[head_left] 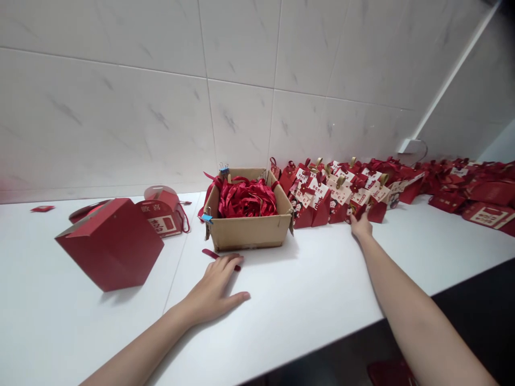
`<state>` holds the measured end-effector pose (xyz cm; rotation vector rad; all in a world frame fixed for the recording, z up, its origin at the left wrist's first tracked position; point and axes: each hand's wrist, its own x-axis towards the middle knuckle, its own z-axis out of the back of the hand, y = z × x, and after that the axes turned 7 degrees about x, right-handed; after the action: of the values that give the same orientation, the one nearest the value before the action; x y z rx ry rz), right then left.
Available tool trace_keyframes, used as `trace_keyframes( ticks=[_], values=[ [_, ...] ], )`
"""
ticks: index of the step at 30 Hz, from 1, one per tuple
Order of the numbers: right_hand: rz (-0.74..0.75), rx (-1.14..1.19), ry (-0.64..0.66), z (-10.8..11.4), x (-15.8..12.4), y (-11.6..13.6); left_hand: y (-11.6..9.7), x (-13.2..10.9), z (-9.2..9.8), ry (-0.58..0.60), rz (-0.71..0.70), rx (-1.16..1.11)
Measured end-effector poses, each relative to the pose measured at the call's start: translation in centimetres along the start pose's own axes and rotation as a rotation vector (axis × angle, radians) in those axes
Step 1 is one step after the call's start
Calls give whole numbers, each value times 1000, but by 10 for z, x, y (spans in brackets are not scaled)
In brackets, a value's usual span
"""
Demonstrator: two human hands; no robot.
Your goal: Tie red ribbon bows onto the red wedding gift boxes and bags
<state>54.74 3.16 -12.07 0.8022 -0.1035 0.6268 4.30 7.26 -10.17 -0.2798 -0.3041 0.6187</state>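
Note:
My left hand (219, 289) lies flat on the white table, thumb spread, its fingertips over a thin dark-red strip (211, 253). Just behind it stands a cardboard box (249, 234) filled with a tangle of red ribbons (247, 198). To the right, my right hand (362, 226) reaches to the front of a cluster of small red gift boxes (319, 207) with white printed cards and ribbon loops. Its fingers close on the lower edge of a small red gift box (357, 201) there; part of the grip is hidden.
At the left, a large red paper box (116, 246) leans in front of a round-topped red box (163, 214). A small red piece (42, 208) lies by the wall. Many more red boxes (488, 193) are piled at the far right. Blue binder clips (206, 218) grip the cardboard box.

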Motion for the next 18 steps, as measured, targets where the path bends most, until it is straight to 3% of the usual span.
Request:
trace_keyframes(
  ticks=[3, 7, 10, 12, 14, 17, 18],
  values=[
    [-68, -63, 0, -14, -3, 2, 5, -1, -2, -33, 26, -11],
    [-64, -127, 64, -13, -7, -2, 10, 0, -1, -64, -15, -53],
    [-9, -174, 111, -12, -9, -3, 4, 0, 10, -208, -42, -17],
    [26, -203, 127, -15, -12, -2, 1, -6, 28, -445, -40, 39],
    [41, -226, 134, -19, -15, -2, 3, -23, 53, -794, 30, 125],
    [45, -233, 147, -21, -17, -4, 22, -70, 98, -1325, 284, 396],
    [49, -227, 154, -20, -17, -5, 31, -88, 112, -1379, 423, 425]
  ],
)
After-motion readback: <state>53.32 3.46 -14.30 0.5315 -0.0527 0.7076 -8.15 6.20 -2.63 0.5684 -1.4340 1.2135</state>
